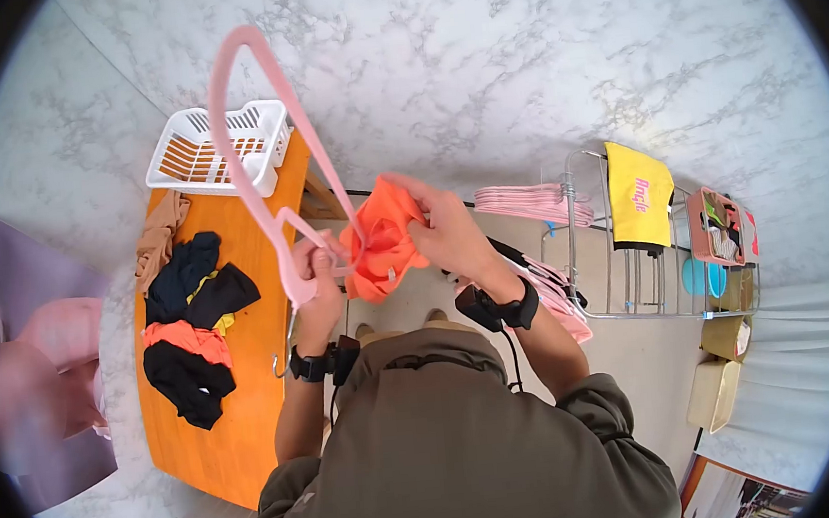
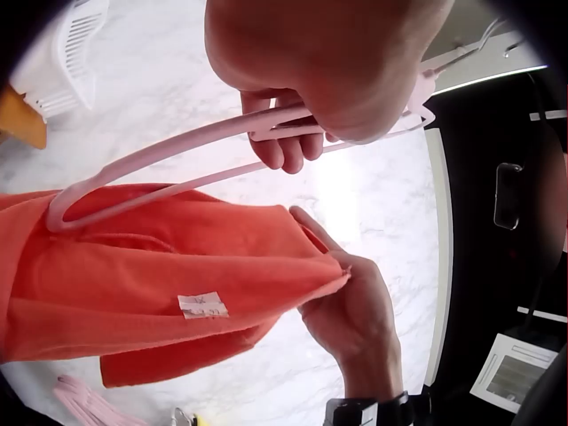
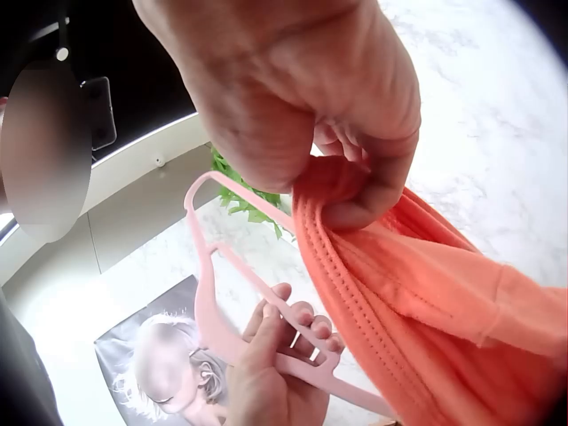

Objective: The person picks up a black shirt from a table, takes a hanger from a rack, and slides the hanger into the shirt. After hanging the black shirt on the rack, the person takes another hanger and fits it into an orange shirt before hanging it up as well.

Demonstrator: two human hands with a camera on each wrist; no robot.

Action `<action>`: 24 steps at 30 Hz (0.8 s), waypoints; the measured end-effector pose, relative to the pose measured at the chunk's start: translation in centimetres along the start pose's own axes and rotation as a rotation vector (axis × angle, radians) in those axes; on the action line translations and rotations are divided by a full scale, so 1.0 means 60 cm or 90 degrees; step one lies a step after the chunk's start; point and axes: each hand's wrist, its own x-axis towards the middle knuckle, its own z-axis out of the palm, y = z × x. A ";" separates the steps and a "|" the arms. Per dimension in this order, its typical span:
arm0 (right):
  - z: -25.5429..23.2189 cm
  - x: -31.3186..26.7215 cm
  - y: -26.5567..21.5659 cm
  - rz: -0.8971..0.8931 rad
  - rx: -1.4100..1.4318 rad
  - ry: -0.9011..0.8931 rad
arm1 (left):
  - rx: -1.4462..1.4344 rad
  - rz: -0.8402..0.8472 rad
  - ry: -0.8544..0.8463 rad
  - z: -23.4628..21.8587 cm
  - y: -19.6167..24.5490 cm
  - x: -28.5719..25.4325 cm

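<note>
My left hand [image 1: 315, 291] grips a pink clothes hanger [image 1: 220, 109] near its hook end. An orange garment [image 1: 384, 247] hangs about the hanger's far end, which reaches into its opening in the left wrist view. There, a small white label [image 2: 202, 305] shows on the cloth. My right hand [image 1: 457, 236] pinches the garment's stitched edge between thumb and fingers, as the right wrist view shows. In that view the left hand [image 3: 275, 382] curls round the hanger's bar, below the right hand.
On the left stands a wooden table [image 1: 197, 461] with a pile of dark, orange and tan clothes [image 1: 190, 379] and a white basket [image 1: 267, 173]. To the right, a metal rack [image 1: 574, 246] carries a yellow garment [image 1: 638, 193] and pink hangers [image 1: 526, 197]. Several bins [image 1: 713, 396] stand farther right.
</note>
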 end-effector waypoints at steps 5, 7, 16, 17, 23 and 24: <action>0.011 -0.001 -0.017 -0.012 0.109 -0.024 | -0.057 -0.052 0.009 0.013 -0.006 0.005; 0.009 -0.001 -0.020 0.016 0.137 -0.053 | -0.025 -0.024 -0.073 0.025 -0.021 0.004; -0.039 -0.004 -0.018 0.043 0.280 0.019 | -0.021 -0.146 -0.154 0.011 -0.024 0.001; -0.039 -0.007 -0.018 0.039 0.280 0.012 | -0.023 -0.148 -0.157 0.017 -0.023 0.000; -0.018 -0.021 -0.051 0.002 0.321 0.036 | -0.150 -0.047 0.000 0.066 0.006 0.002; -0.018 -0.022 -0.055 -0.011 0.318 0.039 | -0.151 -0.047 0.001 0.068 0.007 0.004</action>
